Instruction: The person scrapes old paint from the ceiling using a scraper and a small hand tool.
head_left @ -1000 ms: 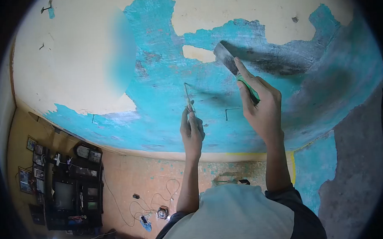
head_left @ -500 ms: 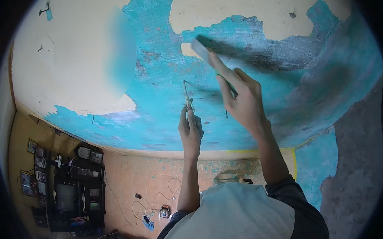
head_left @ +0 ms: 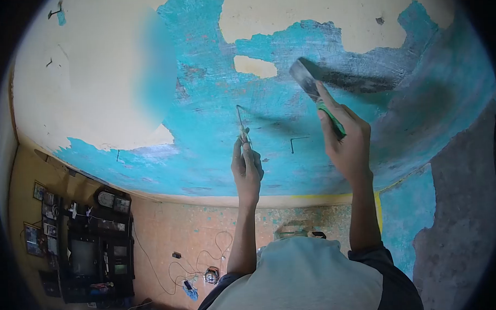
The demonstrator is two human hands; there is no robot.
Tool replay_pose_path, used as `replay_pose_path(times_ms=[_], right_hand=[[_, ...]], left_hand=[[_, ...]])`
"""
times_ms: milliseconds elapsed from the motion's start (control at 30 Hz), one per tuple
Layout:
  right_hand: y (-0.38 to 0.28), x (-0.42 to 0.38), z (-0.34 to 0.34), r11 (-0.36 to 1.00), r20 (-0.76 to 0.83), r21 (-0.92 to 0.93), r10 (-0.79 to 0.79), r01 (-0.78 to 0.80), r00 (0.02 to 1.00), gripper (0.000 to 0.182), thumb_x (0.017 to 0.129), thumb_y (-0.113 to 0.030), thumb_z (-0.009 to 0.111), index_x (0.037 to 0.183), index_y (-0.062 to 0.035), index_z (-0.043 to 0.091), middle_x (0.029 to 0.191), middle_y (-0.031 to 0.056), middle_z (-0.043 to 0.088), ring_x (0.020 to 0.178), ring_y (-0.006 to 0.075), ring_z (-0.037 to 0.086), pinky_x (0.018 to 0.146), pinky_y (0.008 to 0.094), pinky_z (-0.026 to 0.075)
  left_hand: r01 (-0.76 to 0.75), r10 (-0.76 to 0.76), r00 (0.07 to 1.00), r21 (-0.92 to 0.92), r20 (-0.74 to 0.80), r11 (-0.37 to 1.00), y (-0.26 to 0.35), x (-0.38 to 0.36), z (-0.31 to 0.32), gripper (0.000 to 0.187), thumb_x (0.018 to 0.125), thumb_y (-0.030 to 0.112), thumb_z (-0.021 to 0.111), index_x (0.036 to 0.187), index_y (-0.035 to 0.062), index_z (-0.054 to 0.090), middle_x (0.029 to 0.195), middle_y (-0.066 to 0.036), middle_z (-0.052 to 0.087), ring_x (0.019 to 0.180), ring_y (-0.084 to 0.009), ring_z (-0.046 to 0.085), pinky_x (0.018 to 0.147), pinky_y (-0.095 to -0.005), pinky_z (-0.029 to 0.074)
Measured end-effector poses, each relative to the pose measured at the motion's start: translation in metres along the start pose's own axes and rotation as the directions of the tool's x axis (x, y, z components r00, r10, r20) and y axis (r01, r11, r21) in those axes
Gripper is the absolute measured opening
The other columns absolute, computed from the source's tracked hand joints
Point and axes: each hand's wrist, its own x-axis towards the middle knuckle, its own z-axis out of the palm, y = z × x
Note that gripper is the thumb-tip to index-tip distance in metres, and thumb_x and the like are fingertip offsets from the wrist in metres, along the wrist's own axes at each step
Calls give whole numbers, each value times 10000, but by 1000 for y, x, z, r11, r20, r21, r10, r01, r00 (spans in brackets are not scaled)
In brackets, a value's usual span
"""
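Note:
My right hand [head_left: 350,141] is wrapped round the green handle of a scraper [head_left: 305,76], whose wide metal blade points up and left over the turquoise part of the wall [head_left: 203,118]. Left of the blade lies a small cream patch [head_left: 255,67] with turquoise around it. Lower down, my left hand [head_left: 247,168] pinches a thin pointed tool [head_left: 241,121], its tip up close to the wall. Whether either tool touches the wall is hard to tell.
Bent metal pieces [head_left: 293,144] stick out of the wall below the scraper. A dark cabinet [head_left: 90,245] with a television stands at the lower left. Cables [head_left: 200,260] and a round metallic object [head_left: 211,275] lie on the floor [head_left: 158,229].
My right hand and the scraper have moved right and slightly down, off the cream patch, which now shows whole. My left hand has stayed nearly in place.

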Motion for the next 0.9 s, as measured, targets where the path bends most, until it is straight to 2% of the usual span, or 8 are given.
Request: replay_pose_path(times_ms=[67, 167, 433, 533, 600, 700, 733, 900], right_hand=[[9, -6, -5, 998, 24, 2, 62, -62, 998, 546, 952, 24, 673, 1475, -121, 622, 706, 84, 585, 562, 132, 470, 512, 326, 408], [-4, 9, 12, 1000, 24, 12, -14, 14, 1000, 553, 950, 24, 675, 1479, -127, 619, 711, 89, 595, 561, 138, 480, 519, 329, 418], [-3, -3, -3, 997, 44, -13, 75, -75, 996, 565, 948, 22, 680, 1488, -127, 609, 691, 78, 574, 553, 124, 469, 508, 331, 412], [-4, 0, 3, 998, 28, -20, 54, -54, 998, 578, 945, 28, 684, 1496, -126, 600, 669, 72, 540, 546, 128, 465, 506, 338, 413], [-16, 12, 17, 1000, 42, 17, 7, -8, 999, 536, 974, 13, 665, 1488, -128, 610, 711, 70, 574, 567, 101, 435, 512, 291, 395], [-21, 18, 35, 997, -5, 74, -32, 33, 999, 538, 974, 17, 662, 1488, -131, 611, 715, 78, 580, 571, 102, 451, 511, 296, 403], [-25, 16, 31, 999, 37, 51, 15, -17, 999, 543, 972, 21, 661, 1490, -135, 609, 728, 79, 595, 586, 103, 471, 513, 294, 412], [-14, -4, 8, 995, 22, -22, 101, -101, 995, 537, 976, 28, 648, 1485, -141, 617, 743, 67, 610, 607, 98, 480, 538, 290, 426]], left_hand=[[8, -8, 1000, -7, -2, 1000, 1, 0, 0, 498, 1131, 397, 486, 1516, 81, 488, 700, 79, 389, 537, 4, 294, 438, -198, 217], [-2, 2, 1000, 2, -2, 1000, 2, -1, 1, 494, 1133, 395, 484, 1510, 76, 491, 704, 79, 393, 541, 5, 298, 441, -196, 219], [-14, 14, 1000, 2, -18, 1000, 2, 0, 1, 475, 1140, 377, 462, 1468, 39, 521, 658, 84, 390, 511, 1, 295, 433, -200, 242], [-4, 4, 1000, 1, -27, 1000, 3, -1, 3, 471, 1139, 373, 467, 1467, 39, 523, 662, 89, 390, 511, 4, 291, 433, -199, 239], [-8, 8, 1000, 13, -24, 1000, 4, 0, 1, 473, 1138, 373, 468, 1468, 39, 522, 665, 91, 391, 513, 6, 291, 434, -198, 239], [-8, 9, 1000, 26, -15, 1000, 5, -2, -1, 475, 1137, 376, 471, 1466, 37, 523, 670, 92, 394, 519, 9, 291, 434, -197, 237], [-11, 11, 1000, 31, -9, 999, 6, 0, -3, 476, 1137, 379, 472, 1463, 36, 525, 672, 92, 395, 523, 10, 290, 434, -196, 237], [-3, 2, 1000, 54, 18, 999, 8, 0, -9, 474, 1135, 381, 483, 1506, 89, 507, 707, 92, 382, 538, 6, 281, 439, -198, 206]])
